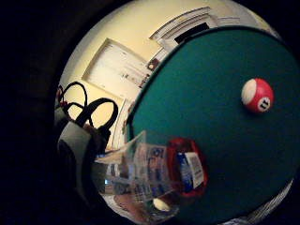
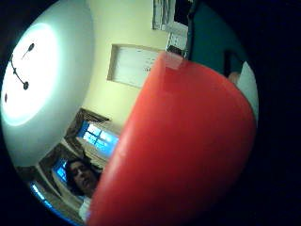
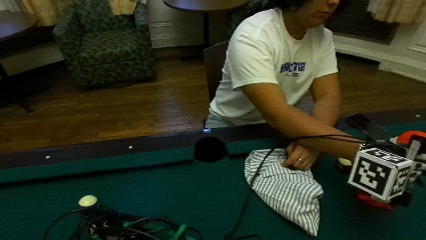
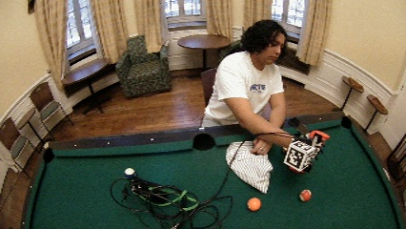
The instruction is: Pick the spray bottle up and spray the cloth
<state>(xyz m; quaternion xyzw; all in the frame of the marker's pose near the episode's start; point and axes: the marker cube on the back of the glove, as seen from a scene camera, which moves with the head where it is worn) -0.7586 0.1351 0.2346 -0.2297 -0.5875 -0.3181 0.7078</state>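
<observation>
Though mostly hidden, right hand [image 3: 399, 165] apparently around spray bottle [image 3: 411, 142]

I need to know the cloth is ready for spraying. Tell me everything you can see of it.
The cloth is white with thin dark stripes, a soft woven fabric by its look. It lies loosely bunched on the green table, near the rail, tapering to a point away from the person. The bare hand rests on its upper edge.

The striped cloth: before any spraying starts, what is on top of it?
The person's bare hand rests on the striped cloth at its upper edge, and a black cable runs across it. Anything beneath the cloth on the green table is hidden.
</observation>
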